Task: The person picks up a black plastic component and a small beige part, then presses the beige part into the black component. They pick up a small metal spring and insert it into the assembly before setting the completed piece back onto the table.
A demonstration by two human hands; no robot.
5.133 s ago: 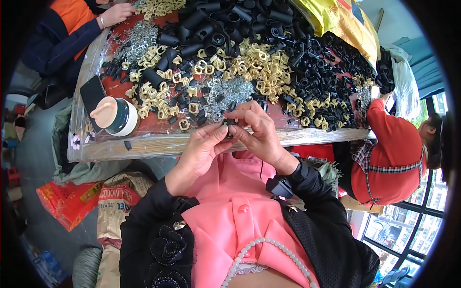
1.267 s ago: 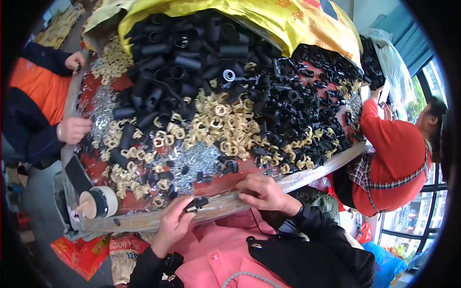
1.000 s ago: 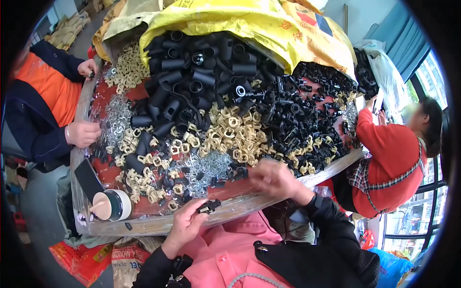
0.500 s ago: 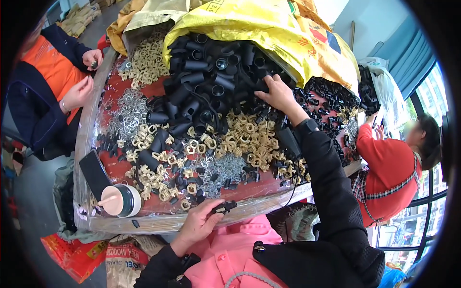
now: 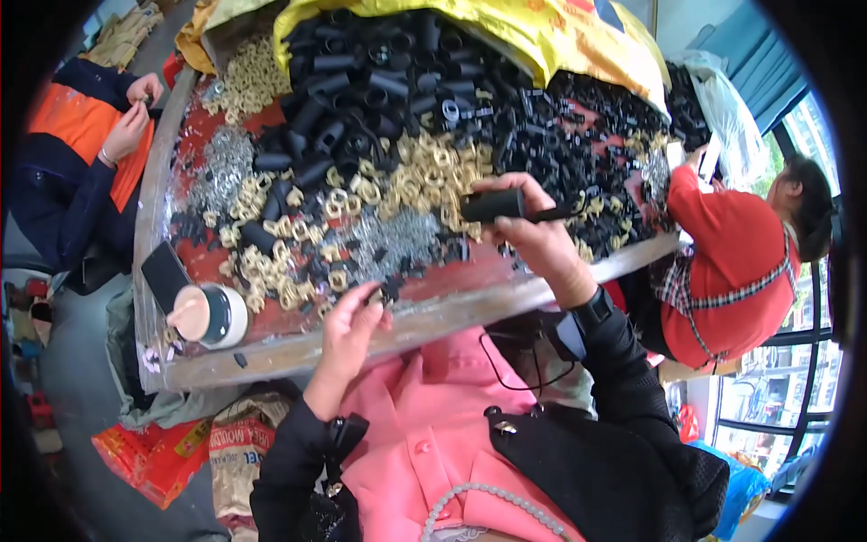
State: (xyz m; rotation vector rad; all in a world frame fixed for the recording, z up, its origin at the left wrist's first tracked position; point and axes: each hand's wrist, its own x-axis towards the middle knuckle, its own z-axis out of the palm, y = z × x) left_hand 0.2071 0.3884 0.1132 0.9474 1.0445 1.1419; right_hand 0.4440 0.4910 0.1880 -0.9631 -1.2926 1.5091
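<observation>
Above the table's front part, my right hand [image 5: 542,237] is closed around a black plastic tube [image 5: 492,206] lying sideways, with a thin dark strip reaching out to its right. Closer to the front edge, my left hand [image 5: 350,327] pinches a small black part [image 5: 388,293], mostly hidden by the fingertips. Between and beyond the hands lie a pile of silvery metal clips [image 5: 393,244] and a heap of beige plastic rings [image 5: 424,176]. Many more black tubes [image 5: 348,99] are piled farther back.
A lidded cup [image 5: 224,316] and a dark phone [image 5: 164,275] stand at the table's left corner. Yellow sacking [image 5: 506,27] hangs over the back. Co-workers sit at the left [image 5: 81,154] and right [image 5: 731,271]. The wooden table rim [image 5: 433,318] runs along the front.
My right hand has come back from the black pile toward me and now holds a tube. My left hand has moved slightly up and left with its small black part.
</observation>
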